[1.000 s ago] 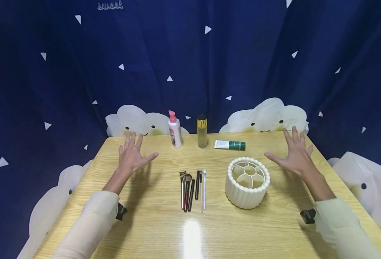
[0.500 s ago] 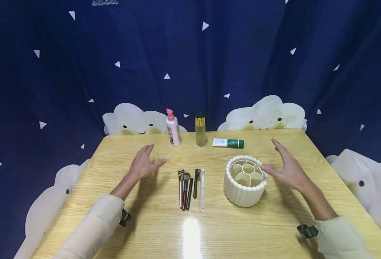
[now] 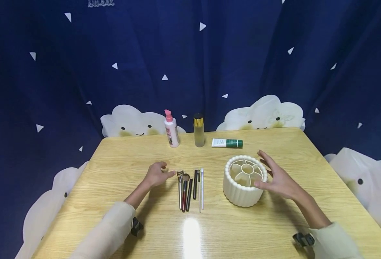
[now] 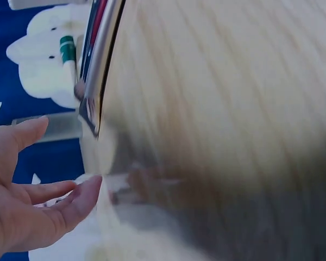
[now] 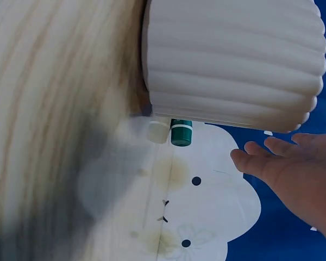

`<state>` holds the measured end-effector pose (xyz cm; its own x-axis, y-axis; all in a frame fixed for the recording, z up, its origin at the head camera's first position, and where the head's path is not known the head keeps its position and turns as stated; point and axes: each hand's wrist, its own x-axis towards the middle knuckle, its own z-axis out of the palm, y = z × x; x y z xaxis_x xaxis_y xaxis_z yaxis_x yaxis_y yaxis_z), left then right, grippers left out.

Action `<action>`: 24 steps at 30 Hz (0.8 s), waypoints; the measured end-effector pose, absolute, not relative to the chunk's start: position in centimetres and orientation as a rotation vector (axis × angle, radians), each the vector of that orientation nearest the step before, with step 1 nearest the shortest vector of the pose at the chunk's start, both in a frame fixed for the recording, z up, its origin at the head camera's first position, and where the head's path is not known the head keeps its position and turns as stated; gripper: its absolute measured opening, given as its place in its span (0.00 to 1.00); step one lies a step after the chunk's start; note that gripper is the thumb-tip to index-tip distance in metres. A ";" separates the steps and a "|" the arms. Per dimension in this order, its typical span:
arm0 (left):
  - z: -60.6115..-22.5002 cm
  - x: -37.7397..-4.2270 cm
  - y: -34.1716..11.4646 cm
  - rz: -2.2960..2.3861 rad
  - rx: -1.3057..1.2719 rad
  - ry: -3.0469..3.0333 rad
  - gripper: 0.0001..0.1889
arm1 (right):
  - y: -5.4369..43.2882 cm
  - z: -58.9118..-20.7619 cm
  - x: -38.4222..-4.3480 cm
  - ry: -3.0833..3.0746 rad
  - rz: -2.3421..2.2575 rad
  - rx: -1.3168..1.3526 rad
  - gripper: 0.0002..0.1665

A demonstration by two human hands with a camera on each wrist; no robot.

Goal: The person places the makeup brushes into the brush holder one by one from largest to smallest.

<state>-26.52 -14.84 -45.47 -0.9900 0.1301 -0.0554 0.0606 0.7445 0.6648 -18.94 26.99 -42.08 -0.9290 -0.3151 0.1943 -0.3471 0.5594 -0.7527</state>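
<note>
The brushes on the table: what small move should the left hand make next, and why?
Probably the left hand should ease toward the leftmost brush and pinch it: the hand holds nothing, its thumb points toward that brush's top end, and the left wrist view shows a gap between hand and brush.

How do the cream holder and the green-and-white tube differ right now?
The cream holder stands upright; the tube lies flat. The holder is wide, ribbed and all cream; the tube is slim, white and green. The right hand is at the holder; the tube lies farther back. Both rest on the wooden table.
</note>
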 end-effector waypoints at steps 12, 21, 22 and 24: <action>-46.8 -26.0 -11.9 1.188 0.110 2.741 0.27 | 26.4 -43.7 -18.8 -2.804 1.268 0.517 0.71; -47.0 -25.9 -11.0 1.221 -0.016 2.731 0.23 | 26.3 -44.1 -18.6 -2.786 1.315 0.512 0.71; -47.0 -25.9 -11.0 1.235 -0.028 2.729 0.22 | 26.4 -44.1 -18.6 -2.784 1.320 0.509 0.71; -47.0 -25.9 -10.9 1.255 -0.042 2.730 0.20 | 26.4 -44.1 -18.6 -2.784 1.328 0.498 0.70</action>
